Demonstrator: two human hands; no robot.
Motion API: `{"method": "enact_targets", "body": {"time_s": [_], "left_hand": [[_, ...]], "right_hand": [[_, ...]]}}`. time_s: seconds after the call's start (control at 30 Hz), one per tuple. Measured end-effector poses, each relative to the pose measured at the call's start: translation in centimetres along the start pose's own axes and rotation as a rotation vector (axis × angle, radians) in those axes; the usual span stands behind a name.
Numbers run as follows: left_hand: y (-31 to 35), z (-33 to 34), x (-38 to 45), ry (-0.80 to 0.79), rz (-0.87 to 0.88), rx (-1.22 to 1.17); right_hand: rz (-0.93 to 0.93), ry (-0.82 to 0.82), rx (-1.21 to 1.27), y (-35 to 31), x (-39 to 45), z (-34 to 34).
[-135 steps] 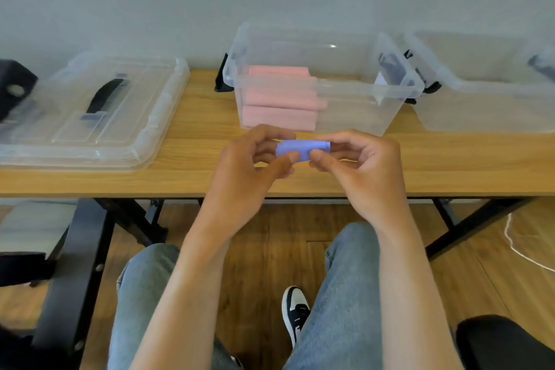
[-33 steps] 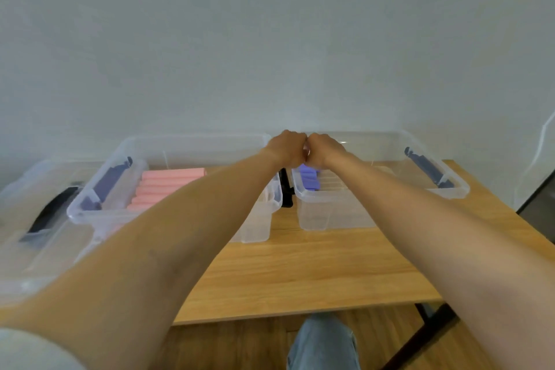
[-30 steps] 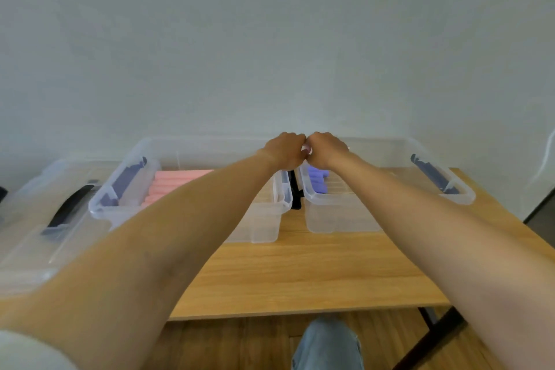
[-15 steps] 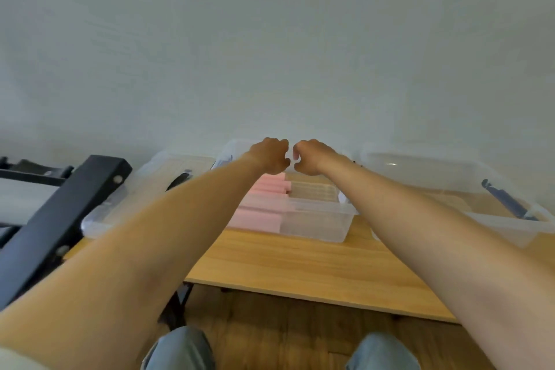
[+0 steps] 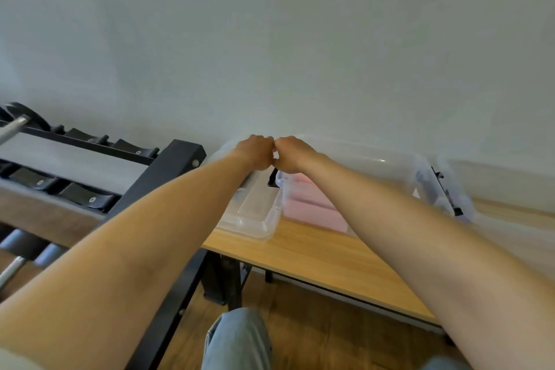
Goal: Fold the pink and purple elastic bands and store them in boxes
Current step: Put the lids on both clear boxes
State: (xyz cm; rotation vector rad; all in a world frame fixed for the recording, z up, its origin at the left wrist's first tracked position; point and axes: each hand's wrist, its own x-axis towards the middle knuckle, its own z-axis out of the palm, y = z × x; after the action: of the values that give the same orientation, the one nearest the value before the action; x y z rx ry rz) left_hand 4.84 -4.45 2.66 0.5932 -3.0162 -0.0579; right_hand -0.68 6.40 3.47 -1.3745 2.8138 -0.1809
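Both my arms stretch forward with the fists side by side, knuckles touching. My left hand (image 5: 256, 154) and my right hand (image 5: 290, 154) have curled fingers, and no band shows in either. They hover above the gap between a clear flat lid (image 5: 253, 215) and the left end of a clear box (image 5: 378, 159). Folded pink bands (image 5: 309, 207) lie stacked inside that box. A second clear box (image 5: 461, 192) stands blurred to its right; its contents cannot be made out.
The boxes and lid sit on a wooden table (image 5: 315, 252) against a pale wall. A black dumbbell rack (image 5: 168, 171) stands close to the table's left end. My knee in jeans (image 5: 237, 336) is below, over a wooden floor.
The folded purple band left my hands at the right box. My fists, still together, have swung left past the pink box toward the lid, and my view has turned left with them.
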Motion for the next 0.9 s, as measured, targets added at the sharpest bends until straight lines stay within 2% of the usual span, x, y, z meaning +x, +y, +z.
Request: {"method": "enact_targets", "body": {"time_s": [0.17, 0.3, 0.4, 0.47, 0.57, 0.77, 0.9], "left_hand": [[-4.5, 1.2, -0.4, -0.081, -0.067, 0.022], [-7.2, 3.3, -0.2, -0.187, -0.14, 0.048], [-8.1, 4.8, -0.1, -0.212, -0.221, 0.062], [-8.1, 5.4, -0.2, -0.231, -0.28, 0.076], [-8.3, 6.2, 0.1, -0.279, -0.42, -0.026], [-8.7, 7.6, 0.9, -0.317, -0.514, -0.103], [-9.5, 7.5, 0.9, -0.276, -0.578, -0.128]], "right_hand": [[-0.047, -0.069, -0.043, -4.4, 2.2, 2.1], [-0.039, -0.186, -0.043, -7.2, 3.3, 4.5], [0.039, -0.257, 0.06, -8.3, 4.5, 6.7], [0.167, -0.314, 0.085, -8.5, 5.4, 8.1], [0.325, -0.384, 0.114, -8.2, 6.2, 9.1], [0.373, -0.392, 0.148, -8.1, 7.1, 10.1], [0.38, -0.401, 0.151, -8.0, 7.3, 10.3]]}}
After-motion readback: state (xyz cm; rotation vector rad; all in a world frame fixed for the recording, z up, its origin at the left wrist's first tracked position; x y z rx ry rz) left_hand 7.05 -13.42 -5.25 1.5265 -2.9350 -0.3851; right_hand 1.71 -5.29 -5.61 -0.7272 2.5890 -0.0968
